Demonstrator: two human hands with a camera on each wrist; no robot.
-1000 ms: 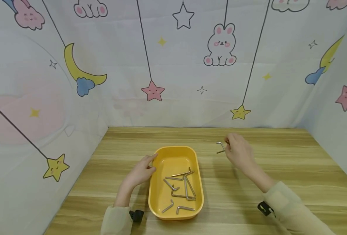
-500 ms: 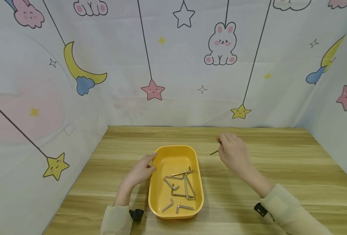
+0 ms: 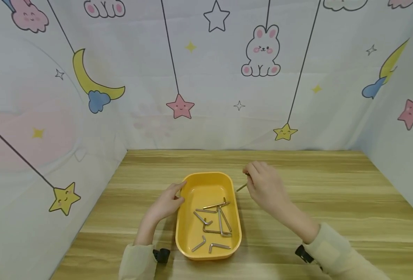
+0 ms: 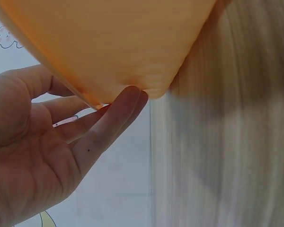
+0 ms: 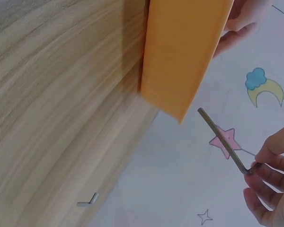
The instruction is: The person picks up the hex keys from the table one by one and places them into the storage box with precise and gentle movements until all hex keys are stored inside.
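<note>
A yellow plastic bin stands on the table with several L-shaped hex keys scattered in its front half. My left hand holds the bin's left rim; in the left wrist view two fingertips press its outer wall. Just right of the bin's far right corner, my right hand pinches one hex key by its short bent end. The long arm of that key points toward the bin's wall. Another hex key lies on the table in the right wrist view, hidden behind the right hand in the head view.
The wood-grain table spreads to both sides of the bin. A white printed cloth with stars, moons and rabbits closes off the back and both sides. Each wrist wears a black strapped device.
My right hand has moved left with its hex key, closer to the bin, and now covers the key on the table. The left hand and the bin have stayed put.
</note>
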